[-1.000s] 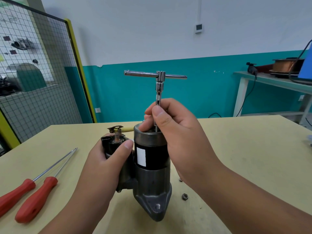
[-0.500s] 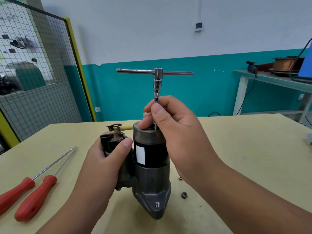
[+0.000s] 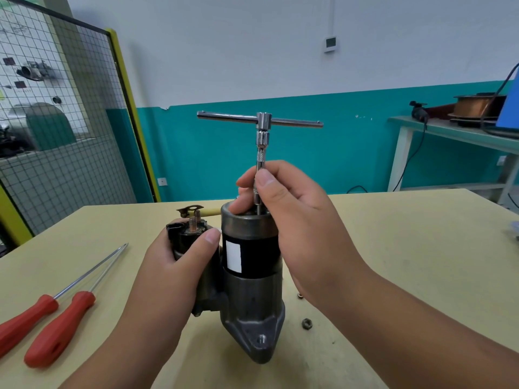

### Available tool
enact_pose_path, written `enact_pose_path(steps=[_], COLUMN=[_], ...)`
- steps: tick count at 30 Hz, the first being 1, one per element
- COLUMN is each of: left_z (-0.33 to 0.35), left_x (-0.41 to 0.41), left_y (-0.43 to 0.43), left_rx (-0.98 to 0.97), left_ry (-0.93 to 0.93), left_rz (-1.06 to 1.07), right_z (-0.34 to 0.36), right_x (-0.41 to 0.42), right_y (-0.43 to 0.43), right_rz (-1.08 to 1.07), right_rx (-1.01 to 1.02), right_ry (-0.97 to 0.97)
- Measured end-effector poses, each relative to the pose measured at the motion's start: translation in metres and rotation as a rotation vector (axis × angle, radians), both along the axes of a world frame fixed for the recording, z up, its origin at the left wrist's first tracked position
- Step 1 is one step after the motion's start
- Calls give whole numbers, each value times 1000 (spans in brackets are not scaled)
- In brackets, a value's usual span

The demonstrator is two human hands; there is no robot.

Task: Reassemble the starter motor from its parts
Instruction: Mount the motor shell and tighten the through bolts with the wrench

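Centre frame, the starter motor [image 3: 250, 276] stands upright on the surface [image 3: 393, 262], left hand [image 3: 179, 265] gripping its side cylinder to steady it while right hand [image 3: 286, 209] pinches the T-handle wrench [image 3: 259, 127] shaft, probably to spin a bolt down.

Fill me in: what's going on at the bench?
A person has a starter motor standing upright on the table. The left hand grips its side to steady it; the right hand pinches the shaft of a T-handle wrench set into the motor's top. Two red screwdrivers and a loose nut lie nearby.
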State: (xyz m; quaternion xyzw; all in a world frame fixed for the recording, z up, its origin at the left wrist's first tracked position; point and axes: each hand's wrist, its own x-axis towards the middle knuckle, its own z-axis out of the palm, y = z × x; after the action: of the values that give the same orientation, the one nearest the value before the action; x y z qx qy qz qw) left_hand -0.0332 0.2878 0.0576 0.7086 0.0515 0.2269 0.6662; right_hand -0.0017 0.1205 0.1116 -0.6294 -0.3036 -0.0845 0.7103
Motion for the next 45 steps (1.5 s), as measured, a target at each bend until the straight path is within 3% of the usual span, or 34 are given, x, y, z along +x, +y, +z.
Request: enact_pose_path(steps=[45], left_z=[1], left_x=[0], left_y=[0], left_rx=[47], left_ry=[37], left_rz=[19], right_z=[0], right_x=[2], right_y=[0], right_rz=[8], right_rx=[-6], right_ry=[-19])
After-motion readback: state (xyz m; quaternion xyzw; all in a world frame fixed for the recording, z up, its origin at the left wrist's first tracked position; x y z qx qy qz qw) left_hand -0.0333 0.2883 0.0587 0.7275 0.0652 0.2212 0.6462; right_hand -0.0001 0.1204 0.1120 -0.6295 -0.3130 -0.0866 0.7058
